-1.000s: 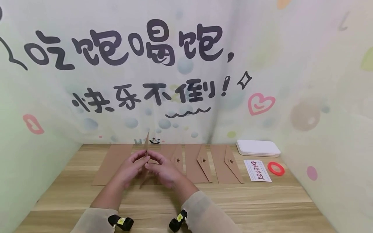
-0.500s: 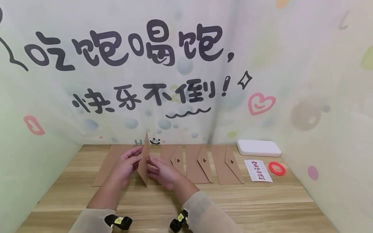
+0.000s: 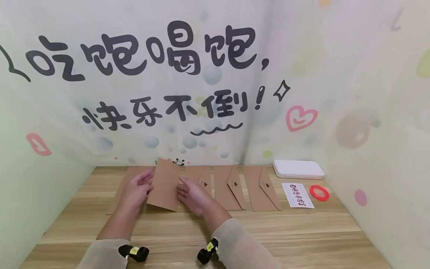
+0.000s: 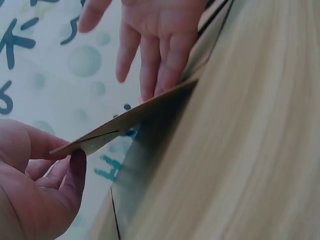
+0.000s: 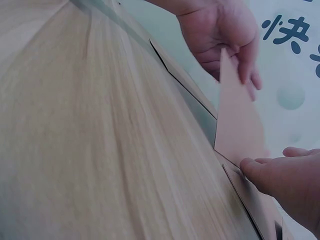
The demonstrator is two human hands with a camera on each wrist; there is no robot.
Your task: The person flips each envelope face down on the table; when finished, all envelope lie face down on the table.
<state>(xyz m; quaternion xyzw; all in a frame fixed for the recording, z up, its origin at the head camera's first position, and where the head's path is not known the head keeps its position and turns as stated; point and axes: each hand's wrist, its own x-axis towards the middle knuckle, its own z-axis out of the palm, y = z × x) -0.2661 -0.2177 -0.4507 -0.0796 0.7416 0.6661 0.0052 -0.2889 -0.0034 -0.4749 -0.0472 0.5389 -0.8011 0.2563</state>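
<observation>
A plain brown paper envelope [image 3: 163, 186] is held up between my two hands, tilted, its broad blank face showing in the head view. My left hand [image 3: 133, 190] pinches its left edge; the left wrist view shows thumb and fingers on either side of the paper [image 4: 125, 117]. At the opposite edge is my right hand [image 3: 195, 196], its fingers straight and touching that edge without curling round it. In the right wrist view the right thumb [image 5: 257, 175] lies along the envelope's near corner. Another brown envelope [image 3: 117, 198] lies flat behind the left hand, partly covered.
Three brown envelopes with pointed flaps, the middle one [image 3: 223, 190] among them, lie in a row to the right. Beyond them are a printed white card [image 3: 298, 195], a red ring [image 3: 319, 192] and a white case [image 3: 298, 169]. A printed curtain [image 3: 215, 112] closes the back.
The brown envelope has turned from edge-on to showing its broad blank face. My hands have moved apart, the left one outward, and the right fingers have straightened.
</observation>
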